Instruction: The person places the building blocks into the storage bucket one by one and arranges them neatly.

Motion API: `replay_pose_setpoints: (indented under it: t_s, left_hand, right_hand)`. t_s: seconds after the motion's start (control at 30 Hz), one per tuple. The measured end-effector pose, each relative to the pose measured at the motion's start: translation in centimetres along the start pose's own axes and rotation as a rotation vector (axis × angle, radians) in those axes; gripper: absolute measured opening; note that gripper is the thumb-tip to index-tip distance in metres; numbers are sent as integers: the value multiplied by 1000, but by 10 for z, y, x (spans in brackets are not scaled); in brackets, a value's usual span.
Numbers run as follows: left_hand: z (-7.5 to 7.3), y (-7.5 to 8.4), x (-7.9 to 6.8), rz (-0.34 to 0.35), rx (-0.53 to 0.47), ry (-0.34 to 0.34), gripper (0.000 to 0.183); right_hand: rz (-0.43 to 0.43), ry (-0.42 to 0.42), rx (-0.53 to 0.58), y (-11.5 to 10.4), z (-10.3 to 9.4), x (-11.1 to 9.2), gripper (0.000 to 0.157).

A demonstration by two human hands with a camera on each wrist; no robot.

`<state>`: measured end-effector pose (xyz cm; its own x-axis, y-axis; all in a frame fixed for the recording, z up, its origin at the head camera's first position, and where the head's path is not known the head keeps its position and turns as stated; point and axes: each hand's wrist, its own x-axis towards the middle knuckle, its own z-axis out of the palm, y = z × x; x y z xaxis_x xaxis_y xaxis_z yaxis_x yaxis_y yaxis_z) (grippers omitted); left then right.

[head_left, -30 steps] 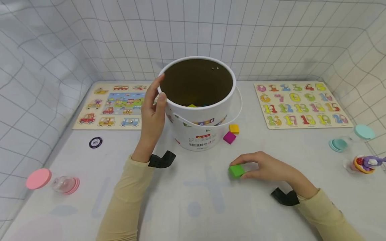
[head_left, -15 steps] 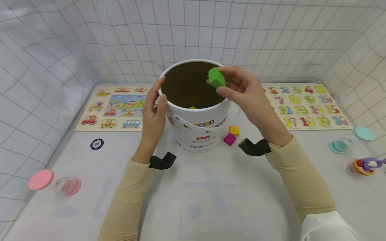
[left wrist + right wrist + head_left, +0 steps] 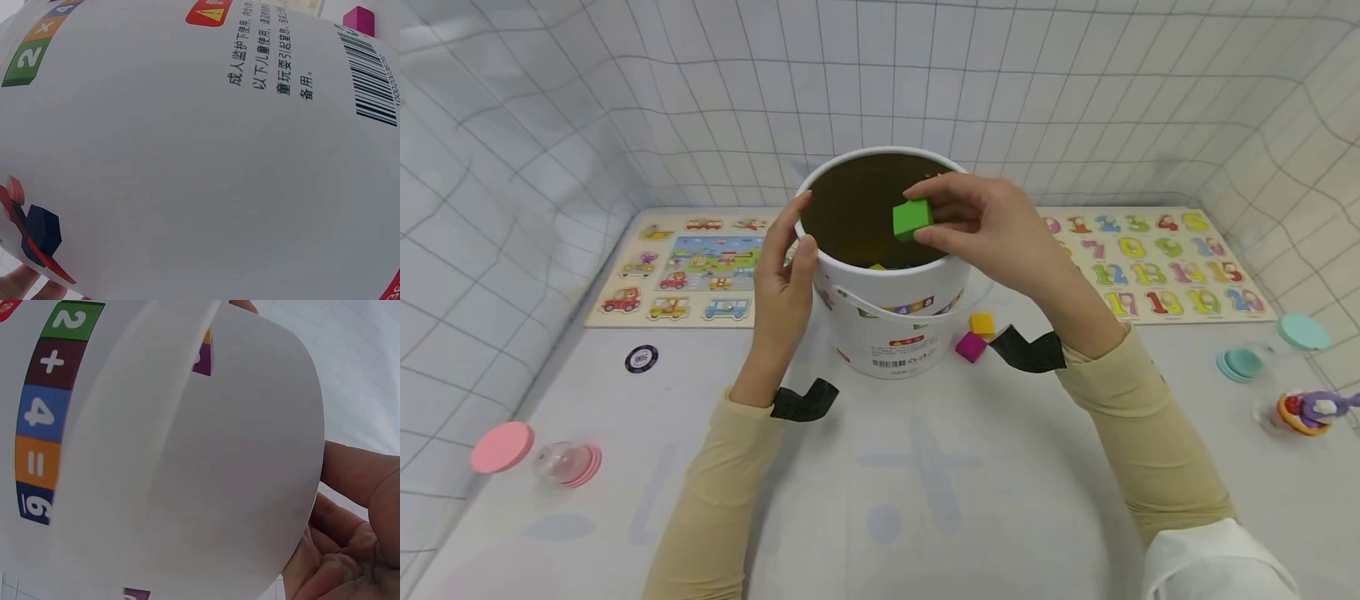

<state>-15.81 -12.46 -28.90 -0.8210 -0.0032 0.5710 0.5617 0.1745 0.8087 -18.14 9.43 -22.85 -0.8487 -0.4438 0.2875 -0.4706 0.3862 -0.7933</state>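
Note:
In the head view, a white bucket (image 3: 891, 333) stands mid-table with a wire-like handle hanging at its front. My left hand (image 3: 782, 292) rests against the bucket's left side, its thumb and index finger extended along the rim. A green cube (image 3: 912, 220) is pinched by my right hand (image 3: 981, 225) over the bucket's mouth. Inside, a few coloured blocks (image 3: 878, 267) show low down. By the bucket's base lie a magenta cube (image 3: 971, 347) and a yellow cube (image 3: 982, 325). The right wrist view shows the right hand (image 3: 350, 544) beside the bucket wall; the cube is hidden there.
A vehicle puzzle board (image 3: 700, 304) lies back left, a number puzzle board (image 3: 1157, 292) back right. A black chip (image 3: 641, 358) and pink toy pieces (image 3: 502, 447) are on the left. Teal pieces (image 3: 1243, 363) and a purple-topped toy (image 3: 1315, 412) sit on the right.
My right hand has lifted the green cube from the table and carried it up and left over the bucket's mouth. The left hand keeps its place on the bucket.

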Motion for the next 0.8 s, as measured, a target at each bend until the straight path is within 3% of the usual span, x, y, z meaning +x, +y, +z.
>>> replay_pose_setpoints:
  t_s: [0.17,0.3,0.4,0.53,0.6,0.67,0.8]
  left_hand:
    - [0,0,0,-2,23,0,73]
    - [0,0,0,-2,23,0,72]
    - [0,-2,-1,-3,19,3,72]
    - [1,-4,0,1,-11,2,72]
    - [2,-4,0,0,-17,2,73]
    - [2,-3,1,0,-11,3,73]
    - [2,-2,1,1,1,9,75]
  right_hand:
    - [-7,19,24,0,1,-2,38]
    - [-37,52,171,-4,1,-8,42]
    - [-99,122,309,-3,0,-19,40]
    - [-152,278,377,17,-9,-42,36]
    - [-114,327,380,35,-15,-53,35]
    - [-22,321,339,56,-21,-64,34]
    - [175,125,132,101,-20,-81,36]
